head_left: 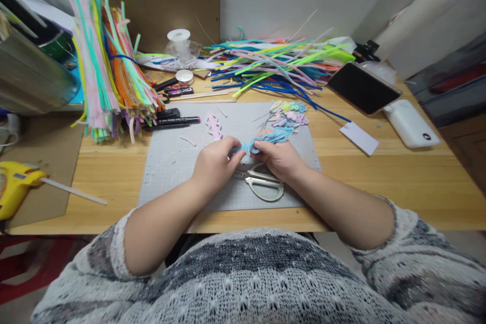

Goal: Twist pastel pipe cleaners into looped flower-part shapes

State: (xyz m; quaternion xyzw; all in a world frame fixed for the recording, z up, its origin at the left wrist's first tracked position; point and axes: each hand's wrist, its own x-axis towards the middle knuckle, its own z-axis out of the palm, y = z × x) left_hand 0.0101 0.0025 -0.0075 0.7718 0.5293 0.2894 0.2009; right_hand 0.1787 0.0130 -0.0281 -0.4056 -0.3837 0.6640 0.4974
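A bundle of light blue pipe cleaners (279, 135) is held between both hands above the grey cutting mat (163, 162). My left hand (217, 161) pinches its left end, fingers closed. My right hand (281, 158) grips it near the middle, and the wavy loops stick out to the right past the fingers. Scissors with pale green handles (267, 189) lie on the mat just below the hands, their blades partly under my left hand. A pink pipe-cleaner piece (213, 126) lies behind my left hand. Small pastel flowers on wires (290, 111) rest at the mat's back right.
Upright pipe-cleaner bundles (94, 71) stand at back left, and loose ones (273, 63) lie along the back. A yellow glue gun (18, 185) is far left. Markers (174, 121) lie at the mat's back left. A phone (363, 87) and white case (412, 124) are at right.
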